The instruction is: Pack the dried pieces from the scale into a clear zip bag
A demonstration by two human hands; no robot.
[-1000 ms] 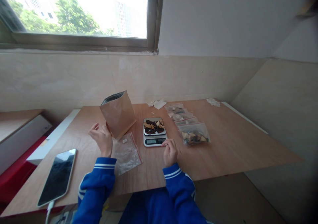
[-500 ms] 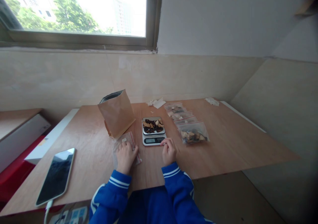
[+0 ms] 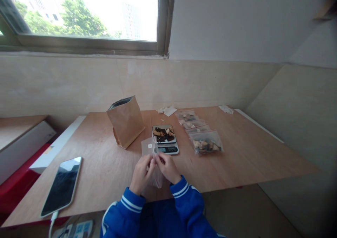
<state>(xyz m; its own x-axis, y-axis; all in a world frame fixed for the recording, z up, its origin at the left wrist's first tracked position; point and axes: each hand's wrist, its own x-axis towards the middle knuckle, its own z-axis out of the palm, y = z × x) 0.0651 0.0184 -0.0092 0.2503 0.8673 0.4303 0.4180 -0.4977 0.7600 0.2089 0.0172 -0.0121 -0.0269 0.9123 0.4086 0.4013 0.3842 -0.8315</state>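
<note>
Both hands (image 3: 154, 169) now on lifted bag (image 3: 150, 149)

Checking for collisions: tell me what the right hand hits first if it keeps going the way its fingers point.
The right hand points forward and slightly left, holding the clear bag. Past the bag, the scale probably comes first, though depth is unclear.

Blue sleeves (image 3: 181, 190) with white stripes, clear bag (image 3: 151, 153), brown paper bag (image 3: 126, 121), white scale (image 3: 165, 139), black phone (image 3: 61, 186), tan wooden table (image 3: 250, 150).
</note>
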